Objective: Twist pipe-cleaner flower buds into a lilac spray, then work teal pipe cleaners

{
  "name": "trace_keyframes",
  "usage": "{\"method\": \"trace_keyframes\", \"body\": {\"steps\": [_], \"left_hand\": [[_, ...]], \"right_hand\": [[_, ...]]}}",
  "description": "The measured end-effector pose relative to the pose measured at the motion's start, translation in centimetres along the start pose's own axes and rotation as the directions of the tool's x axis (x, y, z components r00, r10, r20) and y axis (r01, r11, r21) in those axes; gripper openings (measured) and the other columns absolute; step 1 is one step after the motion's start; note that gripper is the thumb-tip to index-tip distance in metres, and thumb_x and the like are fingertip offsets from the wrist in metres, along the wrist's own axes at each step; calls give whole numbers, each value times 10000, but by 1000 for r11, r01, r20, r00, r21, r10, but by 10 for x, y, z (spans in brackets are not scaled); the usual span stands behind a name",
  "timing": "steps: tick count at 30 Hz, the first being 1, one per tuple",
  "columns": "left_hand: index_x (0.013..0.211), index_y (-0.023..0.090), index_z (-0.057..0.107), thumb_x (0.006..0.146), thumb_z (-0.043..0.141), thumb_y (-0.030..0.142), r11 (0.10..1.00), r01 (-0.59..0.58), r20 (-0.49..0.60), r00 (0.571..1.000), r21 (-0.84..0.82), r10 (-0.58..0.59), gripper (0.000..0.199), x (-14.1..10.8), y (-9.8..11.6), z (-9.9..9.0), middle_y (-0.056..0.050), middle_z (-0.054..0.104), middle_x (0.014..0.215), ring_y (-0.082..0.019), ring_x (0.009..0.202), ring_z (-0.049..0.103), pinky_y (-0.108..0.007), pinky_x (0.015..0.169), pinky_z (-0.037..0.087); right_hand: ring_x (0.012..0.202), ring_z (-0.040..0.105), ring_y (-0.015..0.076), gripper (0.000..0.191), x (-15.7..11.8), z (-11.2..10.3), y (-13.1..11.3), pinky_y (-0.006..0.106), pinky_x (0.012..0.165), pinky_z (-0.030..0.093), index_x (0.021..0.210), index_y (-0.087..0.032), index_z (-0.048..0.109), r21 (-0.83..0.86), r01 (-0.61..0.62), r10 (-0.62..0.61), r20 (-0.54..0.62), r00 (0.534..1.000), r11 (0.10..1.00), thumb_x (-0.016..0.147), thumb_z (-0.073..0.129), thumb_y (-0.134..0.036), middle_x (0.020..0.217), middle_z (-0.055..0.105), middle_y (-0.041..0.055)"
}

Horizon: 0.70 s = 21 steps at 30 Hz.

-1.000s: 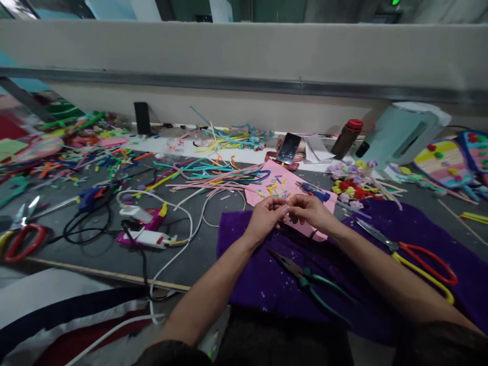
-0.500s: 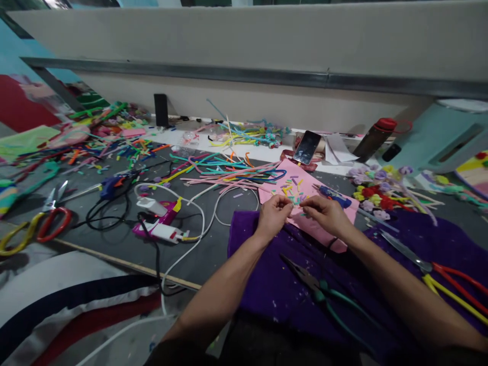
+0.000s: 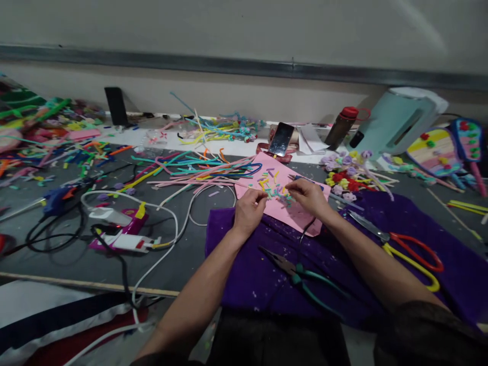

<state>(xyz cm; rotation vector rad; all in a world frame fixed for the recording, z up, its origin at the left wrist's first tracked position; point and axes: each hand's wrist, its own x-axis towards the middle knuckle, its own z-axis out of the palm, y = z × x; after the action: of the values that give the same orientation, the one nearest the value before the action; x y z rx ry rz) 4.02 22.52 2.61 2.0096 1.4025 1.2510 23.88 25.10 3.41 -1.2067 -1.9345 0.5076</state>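
My left hand (image 3: 249, 209) is closed in a pinch at the left side of a pink sheet (image 3: 282, 210); what its fingertips hold, if anything, is too small to name. Across from it, my right hand (image 3: 308, 197) pinches over the sheet's right part, its fingertips also too small in view to show what they grip. Short coloured pieces (image 3: 273, 188) lie scattered on the sheet between and behind the hands. Under both forearms spreads a purple cloth (image 3: 244, 274), where long-nose pliers (image 3: 297, 274) with green handles lie open.
Scissors (image 3: 389, 237) rest right of my right forearm. Long fuzzy stems (image 3: 198, 170) lie behind left. A power strip (image 3: 125, 231) with cables and a blue glue gun (image 3: 57, 201) are left. Behind stand a phone (image 3: 282, 139), a bottle (image 3: 342, 127) and a teal container (image 3: 404, 119).
The view has swung to the right. My hands, close together before, are now farther apart over the pink sheet.
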Motion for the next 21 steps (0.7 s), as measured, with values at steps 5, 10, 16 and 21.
{"method": "trace_keyframes", "body": {"steps": [5,10,16,21], "left_hand": [[874,194,614,776,451,133,994,-106,48,993,15,105,200,-1,1,-1,-28,616,891,-127,864,565,-262,775,441],[922,196,608,781,446,121,989,-145,62,987,-1,145,227,-2,4,-2,-29,608,947,-122,908,554,-256,807,430],[905,192,610,794,456,182,991,-107,-11,994,75,109,189,0,0,-6,-29,619,894,-129,846,563,-256,761,436],[903,215,619,783,474,225,936,-63,-7,998,347,70,189,-1,-3,-14,-29,620,918,-177,900,532,-297,806,403]], "right_hand": [[724,589,152,227,-1,2,-4,292,636,470,924,-206,625,170,-69,54,94,994,983,757,479,-157,877,612,39],[787,579,150,225,-3,2,-11,288,687,462,932,-205,626,183,-40,27,69,997,982,768,478,-163,915,602,38],[861,549,159,187,-3,-1,-14,295,753,430,881,-191,636,131,87,-84,-31,996,988,758,501,-148,889,602,42],[805,567,156,174,-2,-6,-9,275,688,435,878,-180,635,34,29,-27,-65,998,999,766,502,-182,870,616,48]]}}
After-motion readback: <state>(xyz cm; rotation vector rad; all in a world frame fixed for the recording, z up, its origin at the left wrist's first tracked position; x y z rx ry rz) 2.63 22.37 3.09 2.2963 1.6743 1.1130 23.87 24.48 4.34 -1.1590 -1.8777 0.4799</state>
